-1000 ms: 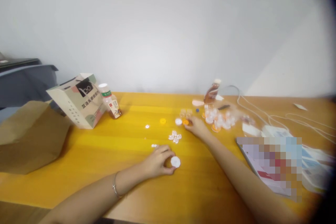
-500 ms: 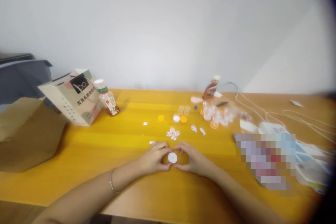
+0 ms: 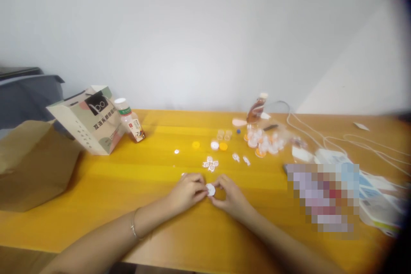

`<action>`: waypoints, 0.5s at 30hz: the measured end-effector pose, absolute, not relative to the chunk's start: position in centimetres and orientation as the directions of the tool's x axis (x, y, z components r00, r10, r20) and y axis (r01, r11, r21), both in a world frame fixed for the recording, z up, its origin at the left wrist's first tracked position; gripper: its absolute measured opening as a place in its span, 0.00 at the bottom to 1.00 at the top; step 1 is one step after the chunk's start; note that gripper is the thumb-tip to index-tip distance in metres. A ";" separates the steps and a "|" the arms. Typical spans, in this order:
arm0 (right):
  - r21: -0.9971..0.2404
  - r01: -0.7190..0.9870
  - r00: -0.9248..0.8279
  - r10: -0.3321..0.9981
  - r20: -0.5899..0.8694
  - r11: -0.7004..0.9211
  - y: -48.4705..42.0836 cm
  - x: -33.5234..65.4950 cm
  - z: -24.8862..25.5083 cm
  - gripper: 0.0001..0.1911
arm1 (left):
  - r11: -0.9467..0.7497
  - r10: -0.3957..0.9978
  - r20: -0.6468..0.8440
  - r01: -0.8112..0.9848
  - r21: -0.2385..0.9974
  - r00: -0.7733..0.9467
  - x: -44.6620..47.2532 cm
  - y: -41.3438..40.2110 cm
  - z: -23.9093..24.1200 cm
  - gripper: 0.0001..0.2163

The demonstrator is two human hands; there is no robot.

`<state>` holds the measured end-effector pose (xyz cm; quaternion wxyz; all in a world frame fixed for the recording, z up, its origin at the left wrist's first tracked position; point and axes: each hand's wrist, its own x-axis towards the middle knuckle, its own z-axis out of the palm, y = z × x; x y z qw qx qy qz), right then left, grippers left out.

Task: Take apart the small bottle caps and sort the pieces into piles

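A small white round disc [image 3: 210, 189] is held between my two hands, above the front part of the table. My left hand [image 3: 189, 191] pinches its left side, fingertips pressed together over the edge. From the other side, my right hand [image 3: 231, 196] grips it between thumb and index finger. Just beyond the hands lies a group of white openwork pieces [image 3: 210, 163]. Further back are a white cap [image 3: 214, 145], an orange-yellow cap [image 3: 223, 147] and a yellow cap [image 3: 195, 145]. Two small white cut-out pieces, one of them a patterned piece [image 3: 236, 157], lie to the right.
A paper gift bag [image 3: 96, 124], a juice bottle [image 3: 130, 122] and a brown paper bag [image 3: 35, 167] stand left. Back right are a brown-liquid bottle [image 3: 257, 109], a cluster of clear cups [image 3: 265, 140] and white cables [image 3: 314, 132]. A blurred-out item [image 3: 324, 201] lies right.
My left fingers have closed from a wide curve round the disc to a pinch at its left edge. The disc has tilted slightly; my right hand still holds it.
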<state>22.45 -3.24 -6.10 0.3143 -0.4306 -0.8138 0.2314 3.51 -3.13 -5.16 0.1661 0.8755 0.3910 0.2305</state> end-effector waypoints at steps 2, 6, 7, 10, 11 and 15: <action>-0.637 0.576 -0.414 0.855 0.313 0.512 -3.4 22.2 -6.2 0.06 | -0.601 0.794 0.260 0.646 0.472 0.549 3.9 -3.4 -5.2 0.06; -0.636 0.585 -0.404 0.861 0.310 0.504 -3.7 21.9 -6.3 0.06 | -0.471 0.873 0.164 0.707 0.527 0.459 4.6 -3.4 -4.8 0.05; -0.635 0.585 -0.403 0.861 0.312 0.504 -3.7 21.9 -6.3 0.07 | -0.438 0.887 0.132 0.717 0.542 0.443 4.6 -3.2 -4.6 0.05; -0.626 0.591 -0.402 0.859 0.319 0.509 -3.8 21.8 -6.2 0.07 | -0.382 0.903 0.059 0.734 0.562 0.425 4.6 -2.7 -4.3 0.05; -0.622 0.594 -0.402 0.858 0.320 0.510 -3.8 21.8 -6.2 0.08 | -0.378 0.902 0.043 0.738 0.559 0.430 4.6 -2.5 -4.2 0.04; -0.613 0.595 -0.410 0.852 0.326 0.521 -3.8 21.7 -6.2 0.08 | -0.376 0.899 -0.003 0.776 0.507 0.438 4.9 -2.2 -4.1 0.03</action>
